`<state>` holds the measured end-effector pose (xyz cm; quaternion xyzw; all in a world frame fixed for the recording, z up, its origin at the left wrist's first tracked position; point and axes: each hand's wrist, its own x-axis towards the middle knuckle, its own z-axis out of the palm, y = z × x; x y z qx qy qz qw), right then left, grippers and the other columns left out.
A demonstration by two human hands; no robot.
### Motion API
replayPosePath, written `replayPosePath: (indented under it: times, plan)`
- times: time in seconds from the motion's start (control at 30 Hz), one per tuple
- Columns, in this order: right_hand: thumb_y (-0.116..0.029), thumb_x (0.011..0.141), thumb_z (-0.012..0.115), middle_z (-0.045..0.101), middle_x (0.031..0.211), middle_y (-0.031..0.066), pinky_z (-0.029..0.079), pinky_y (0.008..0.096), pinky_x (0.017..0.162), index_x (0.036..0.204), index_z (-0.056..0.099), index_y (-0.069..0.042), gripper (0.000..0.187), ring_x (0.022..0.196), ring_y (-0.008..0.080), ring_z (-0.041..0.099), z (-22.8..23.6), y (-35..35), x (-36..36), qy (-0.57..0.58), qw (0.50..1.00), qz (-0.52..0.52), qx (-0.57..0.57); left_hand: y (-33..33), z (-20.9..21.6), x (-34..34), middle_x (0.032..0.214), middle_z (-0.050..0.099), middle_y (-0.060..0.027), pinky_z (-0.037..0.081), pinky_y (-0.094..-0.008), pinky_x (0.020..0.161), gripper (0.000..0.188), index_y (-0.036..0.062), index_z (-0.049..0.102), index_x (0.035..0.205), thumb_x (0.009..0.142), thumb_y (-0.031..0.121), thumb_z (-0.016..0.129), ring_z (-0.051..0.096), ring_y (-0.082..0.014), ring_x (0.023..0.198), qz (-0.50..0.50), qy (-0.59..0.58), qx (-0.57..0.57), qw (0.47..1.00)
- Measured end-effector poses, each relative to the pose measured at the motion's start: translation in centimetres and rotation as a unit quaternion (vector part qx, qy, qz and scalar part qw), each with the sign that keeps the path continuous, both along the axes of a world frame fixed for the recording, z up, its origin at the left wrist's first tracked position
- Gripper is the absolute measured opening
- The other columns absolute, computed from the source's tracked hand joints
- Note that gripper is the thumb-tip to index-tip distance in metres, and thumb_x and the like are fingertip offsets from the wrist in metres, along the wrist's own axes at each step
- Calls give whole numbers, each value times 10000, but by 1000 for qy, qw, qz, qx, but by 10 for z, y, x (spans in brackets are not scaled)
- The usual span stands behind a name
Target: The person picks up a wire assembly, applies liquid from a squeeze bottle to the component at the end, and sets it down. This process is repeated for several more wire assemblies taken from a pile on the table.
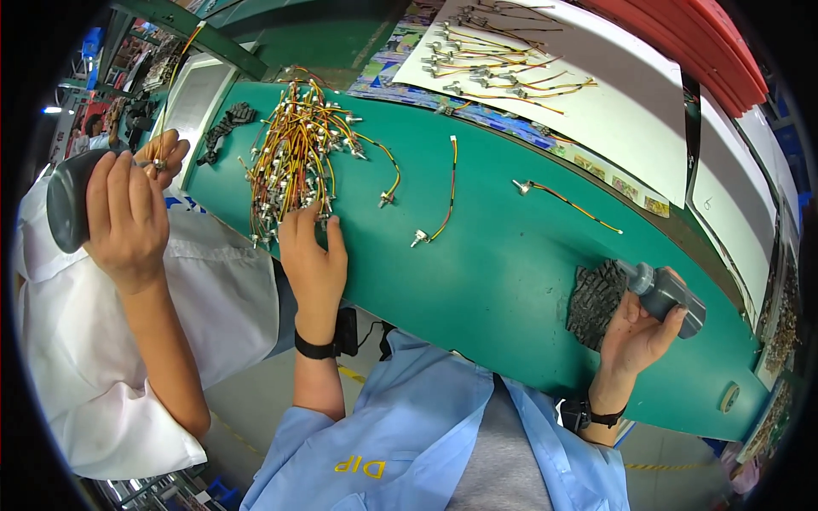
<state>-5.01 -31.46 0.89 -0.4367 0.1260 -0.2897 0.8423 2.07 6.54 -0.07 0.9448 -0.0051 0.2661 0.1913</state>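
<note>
My left hand (313, 255) reaches to the near edge of a pile of wired components (294, 153), small metal parts with yellow, red and black leads. Its fingers are stretched out and a little apart, touching or just above the parts. A dark grey squeeze bottle (673, 300) with a pale nozzle is gripped in my right hand (635, 336), tilted to the left. The nozzle tip is over a crumpled black cloth-like pad (596, 300). Between my hands, single wired components (447, 192) lie apart on the green tabletop (477, 281), another wired component (567, 204) farther right.
At my left a co-worker's hand (128, 209) holds a dark bottle, the other a wired part. A white board (588, 85) with rows of wired components lies beyond the table. Red stacked sheets (716, 43) stand far right. A tape roll (729, 398) sits near the right end.
</note>
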Motion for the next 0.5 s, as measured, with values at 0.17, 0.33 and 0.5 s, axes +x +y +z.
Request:
replayPosePath:
  times: [0.17,0.33,0.5]
  plan:
    - [-404,900,636,563,1049,109,389,200,515,1193,520,19,527,798,116,529,-2,0,0,6,1000,-17,10,7,-2,3,929,585,-131,452,-394,712,160,0,614,958,819,55,670,559,-313,804,25,13,72,997]
    - [-402,940,582,456,817,53,396,231,633,1201,528,40,516,654,109,397,1,5,4,-1,1000,-19,8,9,-3,2,929,589,-127,449,-394,677,143,1,608,922,804,38,681,578,-286,799,38,53,-23,998]
    - [-396,905,630,566,1030,105,384,198,511,1197,518,23,523,775,104,521,-1,2,2,4,1000,-8,4,-4,16,-1,932,608,-105,464,-325,647,104,3,586,919,849,24,660,600,-200,762,39,86,-192,977]
